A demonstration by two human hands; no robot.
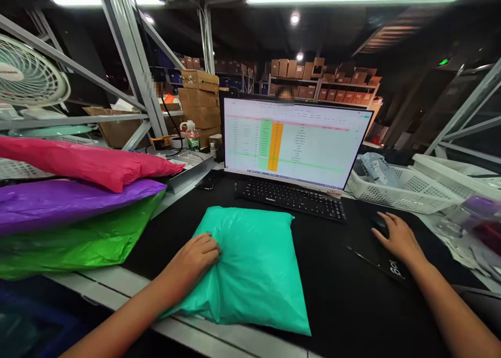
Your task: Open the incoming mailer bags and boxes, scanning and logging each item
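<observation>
Bag (258,266): lying turquoise and glossy on the black mat (329,279), spreading under and beyond the fingertips of the left hand (198,259); showing no readable label on top.
Left hand: curling fingers close together, pressing into puckered film; hiding the thumb, so leaving a pinch impossible to tell.
Right hand (401,238): resting on the mouse (379,224), holding fingers slightly apart and thumb out to the side.
Both hands: apparently steadying the bag while working the mouse; for any lift, probably calling for a fuller grip than fingertips alone.
Monitor (309,139): standing beyond both sets of fingers, displaying rows with green and orange columns; showing text too small for reading.
Keyboard (270,188): lying past the left fingertips, before the monitor; bearing a small brand on the front edge, possibly reading "Bosston".
Dark strip (376,263): lying on the near side of the right fingers; carrying white characters, possibly "60", not surely readable.
Bottle (191,139): standing beyond the left fingers; wearing a green-and-dark label, too blurred for reading.
Pink package (121,165): lying left of the left fingers, above purple (78,199) and green (90,238) packages; showing no writing.
</observation>
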